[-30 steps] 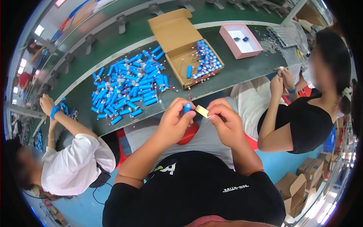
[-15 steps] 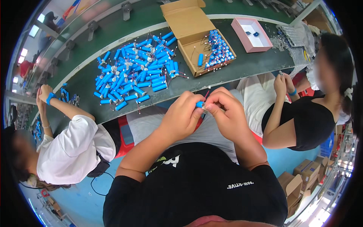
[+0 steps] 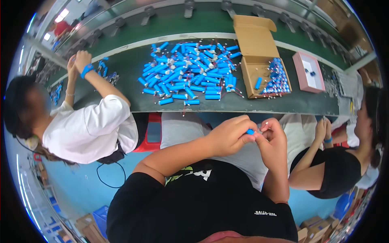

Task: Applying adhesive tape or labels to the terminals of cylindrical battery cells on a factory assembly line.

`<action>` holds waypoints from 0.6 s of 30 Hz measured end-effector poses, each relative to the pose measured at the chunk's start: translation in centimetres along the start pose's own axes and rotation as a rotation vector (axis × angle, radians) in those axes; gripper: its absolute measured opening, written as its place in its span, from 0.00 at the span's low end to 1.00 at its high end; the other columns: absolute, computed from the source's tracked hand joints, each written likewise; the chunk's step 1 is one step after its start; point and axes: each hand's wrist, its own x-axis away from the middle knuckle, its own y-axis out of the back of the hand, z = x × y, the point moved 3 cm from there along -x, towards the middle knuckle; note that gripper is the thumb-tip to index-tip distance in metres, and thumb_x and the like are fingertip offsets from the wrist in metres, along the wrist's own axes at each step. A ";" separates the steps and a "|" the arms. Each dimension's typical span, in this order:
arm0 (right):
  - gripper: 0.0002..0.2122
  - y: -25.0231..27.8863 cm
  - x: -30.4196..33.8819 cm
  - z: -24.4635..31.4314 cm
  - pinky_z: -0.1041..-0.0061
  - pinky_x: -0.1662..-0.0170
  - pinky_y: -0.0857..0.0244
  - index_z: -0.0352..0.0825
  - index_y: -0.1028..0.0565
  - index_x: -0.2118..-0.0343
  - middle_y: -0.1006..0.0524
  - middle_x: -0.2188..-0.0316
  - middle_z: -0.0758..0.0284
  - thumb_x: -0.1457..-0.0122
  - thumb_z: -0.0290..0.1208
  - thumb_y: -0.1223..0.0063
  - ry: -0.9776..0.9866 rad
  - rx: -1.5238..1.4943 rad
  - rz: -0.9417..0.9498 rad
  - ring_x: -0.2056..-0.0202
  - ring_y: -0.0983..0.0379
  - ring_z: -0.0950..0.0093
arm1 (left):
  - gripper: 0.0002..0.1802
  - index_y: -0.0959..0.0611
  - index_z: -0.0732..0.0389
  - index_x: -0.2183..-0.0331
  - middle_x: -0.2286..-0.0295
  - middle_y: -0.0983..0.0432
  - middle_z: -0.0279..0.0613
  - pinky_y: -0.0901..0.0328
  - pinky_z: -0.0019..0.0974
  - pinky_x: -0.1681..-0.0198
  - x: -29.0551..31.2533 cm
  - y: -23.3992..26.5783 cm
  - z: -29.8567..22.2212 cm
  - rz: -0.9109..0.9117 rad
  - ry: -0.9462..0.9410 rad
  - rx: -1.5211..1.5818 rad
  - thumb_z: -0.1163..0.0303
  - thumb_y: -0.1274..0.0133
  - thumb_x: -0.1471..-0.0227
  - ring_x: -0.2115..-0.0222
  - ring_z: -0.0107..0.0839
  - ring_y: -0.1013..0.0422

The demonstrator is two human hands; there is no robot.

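A blue cylindrical battery cell [image 3: 250, 132] is pinched in my left hand [image 3: 230, 137], with only its end showing between the fingers. My right hand [image 3: 272, 138] has its thumb and forefinger closed at that end, near a small pale bit and what looks like a wire. Exactly what the right fingertips grip is too small to make out. Both hands are above my lap, just off the near edge of the dark bench [image 3: 133, 103]. On the bench lies a big loose pile of similar blue battery cells [image 3: 190, 73] with thin wires and white connectors.
Right of the pile stands an open cardboard box [image 3: 255, 36] with upright cells and one lying down. Beyond it are a pink box [image 3: 300, 73] and clear plastic packaging [image 3: 348, 85]. Co-workers sit close on both sides, one in a white shirt [image 3: 93, 117], one in black [image 3: 344, 172].
The view has swung, so the bench and its contents appear further right and lower. My hands still hold the battery cell together, and the right fingers have shifted slightly at its end.
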 end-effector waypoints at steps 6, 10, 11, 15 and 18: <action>0.02 -0.6 0.5 -0.8 0.86 0.68 0.43 0.31 0.32 0.66 0.33 0.65 0.71 0.40 0.19 0.53 -0.044 -0.239 0.175 0.68 0.38 0.86 | 0.23 0.37 0.62 0.58 0.71 0.29 0.49 0.35 0.43 0.70 0.8 -0.3 0.9 -0.081 0.103 0.204 0.60 0.45 0.45 0.73 0.46 0.29; 0.02 -0.6 0.5 -1.7 0.86 0.69 0.44 0.31 0.30 0.65 0.33 0.67 0.72 0.38 0.19 0.55 -0.028 -0.236 0.196 0.70 0.39 0.87 | 0.25 0.36 0.63 0.57 0.71 0.28 0.50 0.34 0.44 0.66 0.9 -0.7 1.7 -0.085 0.087 0.195 0.62 0.43 0.49 0.70 0.48 0.29; 0.02 -0.5 0.5 -2.3 0.86 0.70 0.45 0.31 0.30 0.66 0.33 0.68 0.73 0.38 0.19 0.55 -0.101 -0.243 0.267 0.72 0.39 0.87 | 0.23 0.36 0.62 0.58 0.73 0.30 0.47 0.36 0.42 0.70 0.9 -0.6 1.5 -0.099 0.022 0.128 0.65 0.42 0.51 0.74 0.46 0.30; 0.04 -0.4 1.2 -3.2 0.86 0.73 0.47 0.32 0.26 0.67 0.31 0.73 0.73 0.38 0.23 0.54 -0.283 -0.339 0.346 0.75 0.40 0.88 | 0.17 0.29 0.59 0.66 0.74 0.29 0.45 0.35 0.46 0.71 0.2 -0.2 0.2 -0.014 -0.114 0.001 0.68 0.40 0.58 0.72 0.48 0.30; 0.05 -0.2 2.1 -4.5 0.83 0.72 0.42 0.34 0.24 0.64 0.28 0.74 0.72 0.39 0.27 0.51 -0.411 -0.366 0.354 0.74 0.35 0.83 | 0.15 0.27 0.57 0.69 0.72 0.28 0.43 0.34 0.47 0.68 0.3 -1.1 -0.2 0.090 -0.193 -0.083 0.66 0.41 0.61 0.68 0.47 0.30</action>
